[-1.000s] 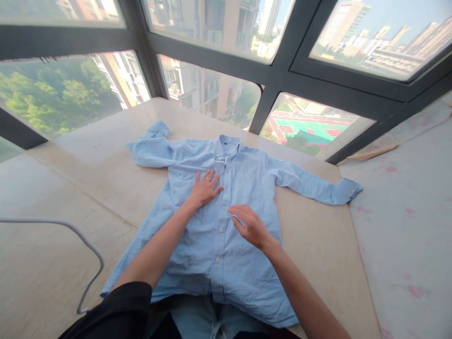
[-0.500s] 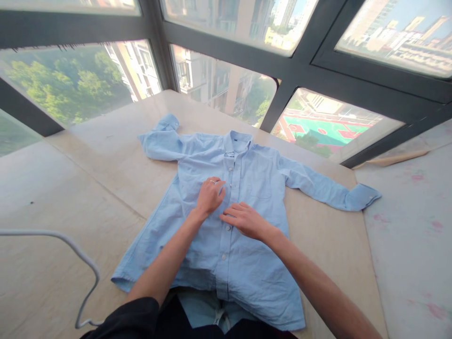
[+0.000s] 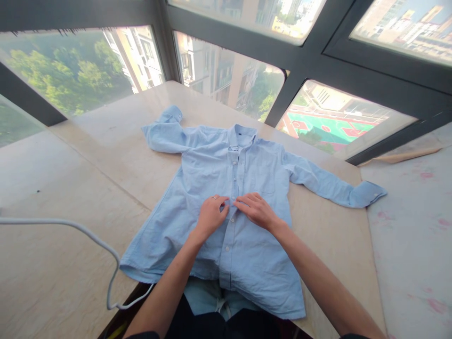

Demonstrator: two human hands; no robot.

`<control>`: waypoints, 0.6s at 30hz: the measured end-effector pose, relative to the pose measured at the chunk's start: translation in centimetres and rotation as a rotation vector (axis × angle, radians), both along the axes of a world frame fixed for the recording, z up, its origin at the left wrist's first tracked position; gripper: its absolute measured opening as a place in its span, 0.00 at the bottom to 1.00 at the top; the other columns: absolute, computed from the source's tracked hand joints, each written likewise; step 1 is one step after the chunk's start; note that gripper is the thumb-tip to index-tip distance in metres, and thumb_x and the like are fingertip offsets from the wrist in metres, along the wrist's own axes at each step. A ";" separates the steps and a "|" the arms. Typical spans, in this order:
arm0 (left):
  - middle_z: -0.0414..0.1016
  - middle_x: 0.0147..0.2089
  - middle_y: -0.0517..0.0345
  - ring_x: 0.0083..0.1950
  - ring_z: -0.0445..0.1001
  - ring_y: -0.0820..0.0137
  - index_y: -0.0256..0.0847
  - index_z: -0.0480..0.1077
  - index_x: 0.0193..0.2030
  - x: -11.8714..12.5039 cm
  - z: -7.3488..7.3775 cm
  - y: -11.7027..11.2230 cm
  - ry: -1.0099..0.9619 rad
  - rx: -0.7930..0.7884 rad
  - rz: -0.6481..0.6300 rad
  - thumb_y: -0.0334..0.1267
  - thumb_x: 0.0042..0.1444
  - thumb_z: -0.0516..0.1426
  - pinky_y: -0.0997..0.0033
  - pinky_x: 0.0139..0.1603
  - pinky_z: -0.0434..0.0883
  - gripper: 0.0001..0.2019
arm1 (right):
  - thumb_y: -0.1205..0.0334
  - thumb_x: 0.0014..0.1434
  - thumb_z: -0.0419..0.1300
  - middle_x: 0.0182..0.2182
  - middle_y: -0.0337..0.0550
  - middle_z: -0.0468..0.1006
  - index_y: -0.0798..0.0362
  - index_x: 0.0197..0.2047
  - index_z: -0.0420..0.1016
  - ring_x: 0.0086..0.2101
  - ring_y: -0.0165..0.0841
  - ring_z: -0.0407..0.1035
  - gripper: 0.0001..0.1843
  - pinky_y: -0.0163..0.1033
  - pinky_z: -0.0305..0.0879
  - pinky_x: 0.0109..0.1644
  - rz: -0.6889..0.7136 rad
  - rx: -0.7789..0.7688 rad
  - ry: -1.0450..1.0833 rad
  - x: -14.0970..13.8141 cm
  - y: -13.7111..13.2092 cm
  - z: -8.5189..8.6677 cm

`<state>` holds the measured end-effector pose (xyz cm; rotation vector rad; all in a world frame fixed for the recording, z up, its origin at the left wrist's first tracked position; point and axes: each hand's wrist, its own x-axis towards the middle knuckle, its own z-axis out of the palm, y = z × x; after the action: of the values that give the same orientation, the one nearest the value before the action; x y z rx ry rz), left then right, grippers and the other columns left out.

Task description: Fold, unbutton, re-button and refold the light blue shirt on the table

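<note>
your pale beige bench [image 3: 63,188] sits in a window corner, dark window frames [image 3: 233,37] running from 10 to 2 o'clock, a floral panel [image 3: 409,226] towards 4. one light-blue shirt [image 3: 206,174] lies on it at centre, collar [image 3: 243,136] towards 12, two sleeves out towards 10 and 3. one pale cable [image 3: 88,230] curves at 8. your left hand [image 3: 211,214] and right hand [image 3: 259,212] bend their fingers at the shirt's front strip; whether either pinches cloth, i can't tell.
</note>
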<state>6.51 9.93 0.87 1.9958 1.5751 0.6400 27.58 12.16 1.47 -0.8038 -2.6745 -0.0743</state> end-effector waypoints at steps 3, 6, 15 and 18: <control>0.77 0.40 0.54 0.43 0.74 0.65 0.45 0.72 0.56 0.7 0.8 0.5 0.145 -0.047 0.015 0.39 0.63 0.54 0.67 0.48 0.68 0.16 | 0.70 0.69 0.52 0.46 0.48 0.79 0.52 0.50 0.76 0.42 0.37 0.69 0.13 0.43 0.60 0.44 -0.037 0.009 0.017 0.3 1.6 -0.4; 0.75 0.42 0.54 0.42 0.75 0.64 0.49 0.74 0.56 1.2 1.3 1.0 0.253 -0.081 -0.002 0.43 0.64 0.54 0.67 0.44 0.68 0.16 | 0.70 0.69 0.53 0.45 0.48 0.79 0.53 0.47 0.76 0.41 0.37 0.69 0.11 0.43 0.60 0.43 -0.013 0.068 0.015 0.2 3.0 -0.4; 0.76 0.44 0.53 0.42 0.76 0.66 0.44 0.79 0.43 2.1 1.5 2.9 0.272 -0.099 -0.094 0.40 0.66 0.51 0.70 0.39 0.67 0.14 | 0.68 0.71 0.48 0.38 0.44 0.79 0.52 0.39 0.76 0.32 0.32 0.68 0.15 0.39 0.60 0.37 0.038 0.081 -0.009 0.7 3.7 -0.8; 0.77 0.43 0.52 0.44 0.76 0.65 0.42 0.78 0.42 2.1 1.4 3.4 0.244 -0.097 -0.131 0.37 0.65 0.50 0.69 0.41 0.68 0.14 | 0.67 0.71 0.46 0.37 0.44 0.79 0.51 0.39 0.75 0.32 0.31 0.68 0.16 0.39 0.61 0.37 0.044 0.037 -0.001 0.6 3.8 -1.0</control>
<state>8.63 13.36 2.24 2.1460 1.5613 0.2727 28.22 15.98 0.49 -0.7329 -2.6825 -0.1138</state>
